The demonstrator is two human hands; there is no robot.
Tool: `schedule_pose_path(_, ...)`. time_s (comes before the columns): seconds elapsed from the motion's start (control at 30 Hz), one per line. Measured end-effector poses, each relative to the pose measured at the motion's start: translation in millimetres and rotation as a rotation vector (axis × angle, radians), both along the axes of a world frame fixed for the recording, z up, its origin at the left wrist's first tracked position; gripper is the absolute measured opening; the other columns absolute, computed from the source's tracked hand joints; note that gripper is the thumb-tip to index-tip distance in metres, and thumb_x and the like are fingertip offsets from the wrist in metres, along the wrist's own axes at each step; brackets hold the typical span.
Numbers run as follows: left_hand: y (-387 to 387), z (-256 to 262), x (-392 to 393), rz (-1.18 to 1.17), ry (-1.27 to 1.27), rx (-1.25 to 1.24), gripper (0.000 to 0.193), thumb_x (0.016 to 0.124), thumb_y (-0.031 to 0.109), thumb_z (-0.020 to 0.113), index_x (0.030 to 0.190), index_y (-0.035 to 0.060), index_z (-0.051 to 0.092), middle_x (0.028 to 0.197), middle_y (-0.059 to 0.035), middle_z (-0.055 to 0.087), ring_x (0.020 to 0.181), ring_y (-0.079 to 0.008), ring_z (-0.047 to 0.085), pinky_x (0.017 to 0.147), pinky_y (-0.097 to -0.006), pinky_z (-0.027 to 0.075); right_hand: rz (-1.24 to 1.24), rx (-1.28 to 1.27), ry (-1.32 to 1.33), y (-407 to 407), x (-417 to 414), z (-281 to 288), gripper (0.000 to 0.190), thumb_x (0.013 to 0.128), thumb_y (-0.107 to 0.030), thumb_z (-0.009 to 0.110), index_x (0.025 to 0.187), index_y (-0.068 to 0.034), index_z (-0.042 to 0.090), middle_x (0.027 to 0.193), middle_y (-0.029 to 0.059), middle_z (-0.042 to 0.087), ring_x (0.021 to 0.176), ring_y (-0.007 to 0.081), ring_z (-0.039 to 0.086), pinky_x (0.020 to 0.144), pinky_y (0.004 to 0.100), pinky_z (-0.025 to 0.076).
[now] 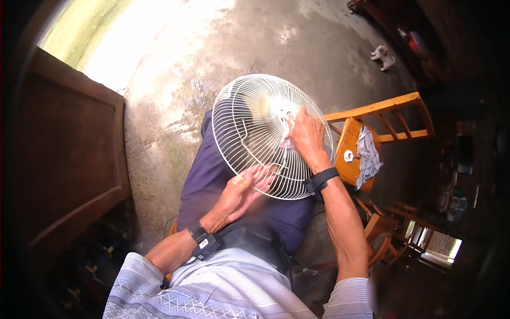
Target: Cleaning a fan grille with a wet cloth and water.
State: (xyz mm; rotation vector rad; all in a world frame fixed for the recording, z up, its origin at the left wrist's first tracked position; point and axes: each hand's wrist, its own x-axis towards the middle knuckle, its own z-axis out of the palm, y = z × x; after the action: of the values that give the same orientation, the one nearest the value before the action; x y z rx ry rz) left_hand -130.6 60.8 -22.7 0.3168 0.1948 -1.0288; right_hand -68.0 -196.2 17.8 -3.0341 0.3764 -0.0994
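Note:
A round white wire fan guard (239, 137) rests over my lap, above dark blue trousers (203, 171). My left hand (243, 189) grips its near rim, thumb on top and fingers spread beneath the wires. My right hand (306, 131) is at the guard's white hub (283, 107), pressing a small pinkish cloth (286, 140) against the wires just below it. The fingers of this hand partly hide both hub and cloth. Each wrist wears a black strap; the left one carries a small box.
On the right stands a wooden chair (378, 107), with a grey rag (367, 155) and a white ring-shaped part (348, 156) on its seat. A small white dog figure (383, 58) is on the concrete floor (167, 99). To the left is a dark wooden panel (75, 139); more wooden furniture (382, 239) fills the lower right.

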Motion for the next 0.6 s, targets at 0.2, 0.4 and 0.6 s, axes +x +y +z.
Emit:
schedule_pose_path(0.2,4,0,6,-0.008,-0.040,0.026,0.059,0.107,0.031,0.056,0.152,-0.0016,0.038,0.156,-0.0178,0.046,0.139,-0.0321,0.052,0.114,-0.0443,0.047,0.059,0.229,0.036,28,-24,18,0.030,0.098,-0.026,0.066,0.106,0.002,0.058,0.072,0.0263,0.067,0.067,0.0460,0.068,0.061,0.0531,0.054)
schedule_pose_path(0.4,5,-10,-2,-0.001,-0.003,0.064,0.055,0.108,0.028,0.055,0.151,-0.0037,0.041,0.151,-0.0188,0.051,0.138,-0.0300,0.053,0.115,-0.0461,0.046,0.176,0.346,-0.017,76,-74,53,0.025,0.097,-0.021,0.067,0.105,0.000,0.056,0.068,0.0253,0.066,0.064,0.0443,0.068,0.056,0.0508,0.053)
schedule_pose_path(0.6,2,-3,0,-0.054,0.004,0.089,0.057,0.109,0.027,0.054,0.150,-0.0093,0.038,0.152,-0.0224,0.049,0.137,-0.0324,0.053,0.117,-0.0456,0.044,0.054,0.211,0.073,38,-36,27,0.028,0.098,-0.024,0.066,0.101,0.002,0.055,0.061,0.0237,0.063,0.059,0.0429,0.067,0.053,0.0506,0.052)
